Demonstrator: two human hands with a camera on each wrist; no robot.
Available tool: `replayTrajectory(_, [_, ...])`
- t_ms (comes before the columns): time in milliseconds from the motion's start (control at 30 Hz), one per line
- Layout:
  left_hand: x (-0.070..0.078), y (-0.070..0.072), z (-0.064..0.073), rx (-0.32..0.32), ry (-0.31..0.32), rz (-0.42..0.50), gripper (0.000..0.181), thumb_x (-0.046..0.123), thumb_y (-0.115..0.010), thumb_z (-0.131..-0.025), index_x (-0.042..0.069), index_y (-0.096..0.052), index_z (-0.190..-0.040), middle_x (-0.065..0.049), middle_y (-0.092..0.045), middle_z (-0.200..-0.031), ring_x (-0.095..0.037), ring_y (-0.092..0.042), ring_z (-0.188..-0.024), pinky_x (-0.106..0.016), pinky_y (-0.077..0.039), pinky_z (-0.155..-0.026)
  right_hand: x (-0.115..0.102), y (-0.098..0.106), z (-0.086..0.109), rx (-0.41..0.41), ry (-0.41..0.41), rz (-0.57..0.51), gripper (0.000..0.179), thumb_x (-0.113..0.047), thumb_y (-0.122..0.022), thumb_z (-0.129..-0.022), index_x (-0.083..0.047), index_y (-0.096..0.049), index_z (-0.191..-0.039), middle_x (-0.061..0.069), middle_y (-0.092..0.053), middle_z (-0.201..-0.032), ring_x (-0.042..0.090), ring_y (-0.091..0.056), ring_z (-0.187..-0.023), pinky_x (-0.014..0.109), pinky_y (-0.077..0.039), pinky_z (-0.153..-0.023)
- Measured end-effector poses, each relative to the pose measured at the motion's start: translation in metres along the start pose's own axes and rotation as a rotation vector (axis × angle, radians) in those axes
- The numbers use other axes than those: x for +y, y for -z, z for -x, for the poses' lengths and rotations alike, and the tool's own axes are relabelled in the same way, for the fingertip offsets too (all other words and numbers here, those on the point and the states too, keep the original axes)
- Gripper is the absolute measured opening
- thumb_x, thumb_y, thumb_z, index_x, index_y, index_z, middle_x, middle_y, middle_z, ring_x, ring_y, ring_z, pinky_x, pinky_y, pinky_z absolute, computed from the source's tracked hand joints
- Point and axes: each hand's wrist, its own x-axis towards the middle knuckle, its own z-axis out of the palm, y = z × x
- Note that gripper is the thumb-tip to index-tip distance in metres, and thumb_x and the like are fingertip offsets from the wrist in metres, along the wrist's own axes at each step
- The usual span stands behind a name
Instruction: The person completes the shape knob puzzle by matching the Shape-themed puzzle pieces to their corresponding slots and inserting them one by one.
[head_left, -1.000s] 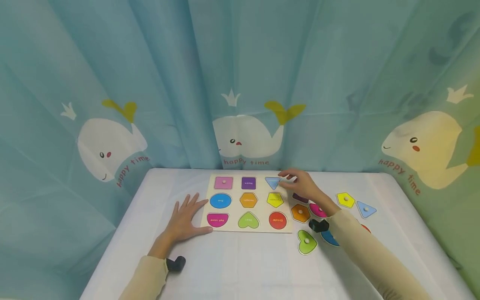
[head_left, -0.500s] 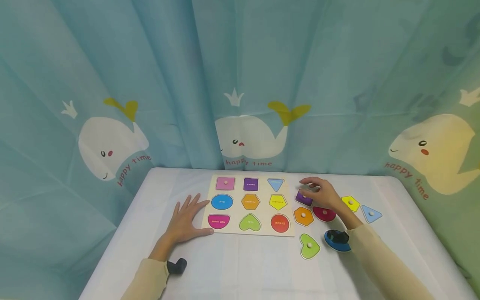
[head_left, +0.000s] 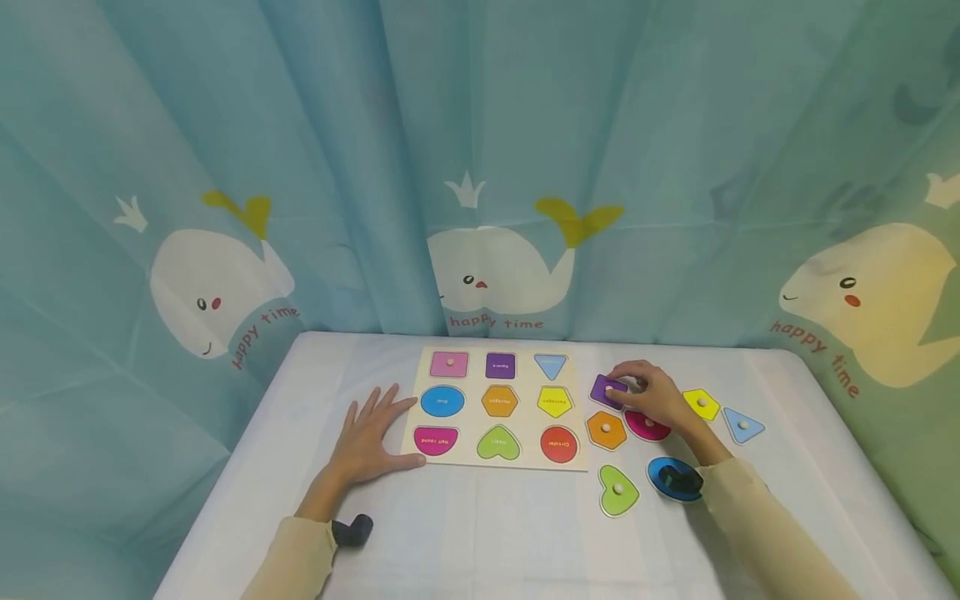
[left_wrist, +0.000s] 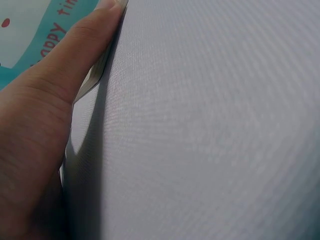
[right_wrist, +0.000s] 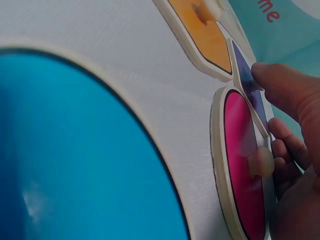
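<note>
White, finely ribbed cloth (left_wrist: 215, 125) covers the worktop (head_left: 480, 533), leaving open room before the flat cream rectangular board (head_left: 529, 421). The left hand (head_left: 367, 442) lies loose, straight fingers touching the board's left edge. Beyond the right edge, the right hand (head_left: 654, 397) pinches a pale-edged purple square piece (head_left: 602, 391) beside an orange hexagonal piece (head_left: 602, 439).

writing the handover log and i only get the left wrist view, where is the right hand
Observer: The right hand has its fingers at the purple square piece, right of the board.
Operator: any piece already seated
Observer: Yes, the pink piece with a knob sits at the board's top left in the head view.
Operator: anything green lying loose
Observer: Yes, a green heart piece lies on the table.
</note>
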Motion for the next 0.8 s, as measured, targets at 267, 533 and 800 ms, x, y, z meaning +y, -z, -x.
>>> replayTrajectory(267, [0.0020, 0.0027, -0.0005, 0.006, 0.001, -0.010, 0.097, 0.063, -0.081, -0.073, 0.021, -0.049, -0.154, -0.015, -0.027, -0.168, -0.043, -0.013, -0.156, -0.071, -0.002, -0.120, 0.0007, -0.0002, -0.0018, 0.006, 0.003, 0.024, 0.034, -0.022, -0.080, -0.091, -0.007, -0.074, -0.121, 0.023, -0.055, -0.141, 0.048, -0.046, -0.135, 0.061, -0.041, -0.110])
replayTrajectory(533, [0.0034, 0.0031, 0.0012, 0.016, -0.007, -0.005, 0.097, 0.063, -0.081, -0.073, 0.020, -0.049, -0.153, -0.014, -0.027, -0.168, -0.043, -0.012, -0.156, -0.070, -0.001, -0.120, 0.0013, -0.0015, -0.0010, 0.013, 0.004, 0.028, 0.026, -0.022, -0.079, -0.092, -0.009, -0.077, -0.115, 0.022, -0.055, -0.141, 0.048, -0.045, -0.135, 0.062, -0.040, -0.111])
replayTrajectory(800, [0.0019, 0.0008, 0.0017, 0.006, 0.001, -0.010, 0.098, 0.066, -0.080, -0.072, 0.020, -0.049, -0.154, -0.014, -0.027, -0.168, -0.042, -0.012, -0.156, -0.069, -0.001, -0.121, 0.0022, -0.0029, -0.0006, 0.021, -0.003, 0.037, 0.022, -0.022, -0.078, -0.092, -0.010, -0.078, -0.111, 0.022, -0.055, -0.141, 0.049, -0.046, -0.135, 0.062, -0.042, -0.109])
